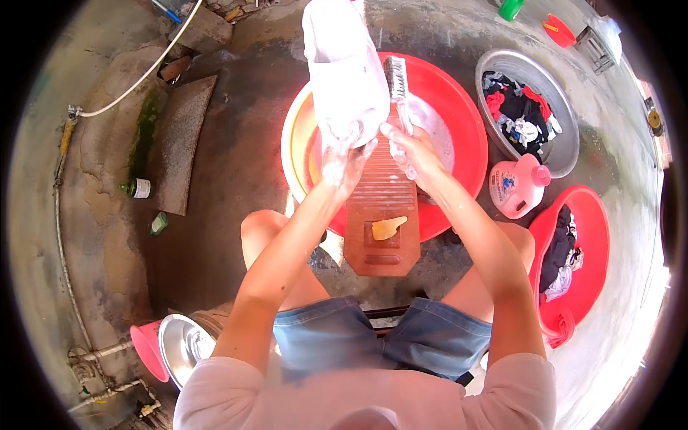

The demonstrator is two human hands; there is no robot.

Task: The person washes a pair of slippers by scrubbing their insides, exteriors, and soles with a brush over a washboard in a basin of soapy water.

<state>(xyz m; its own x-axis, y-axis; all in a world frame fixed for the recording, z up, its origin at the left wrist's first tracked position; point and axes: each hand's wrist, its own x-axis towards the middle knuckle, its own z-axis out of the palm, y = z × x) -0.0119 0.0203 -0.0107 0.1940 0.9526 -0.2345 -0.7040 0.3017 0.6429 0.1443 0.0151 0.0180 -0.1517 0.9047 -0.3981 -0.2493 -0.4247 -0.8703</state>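
My left hand [344, 161], wet and sudsy, is closed on the near end of a white cloth-like item [347, 79]. The item rises past the far rim of the red basin; it is too bright to tell whether it is a garment or a shoe. Close beside it, my right hand [414, 150] grips the handle of a scrubbing brush [395, 75], bristles at the far end. Beneath both hands a brown wooden washboard [383, 172] leans into the red basin [466, 136], which holds sudsy water. A yellowish piece of soap [388, 228] lies on the washboard's near end.
To the right stand a metal basin [566, 143] of clothes, a pink detergent jug [517, 188] and a red tub [591, 265] with more clothes. At the left are a stone slab [179, 147], a green bottle [136, 188], a hose [154, 68] and a metal bowl [172, 347].
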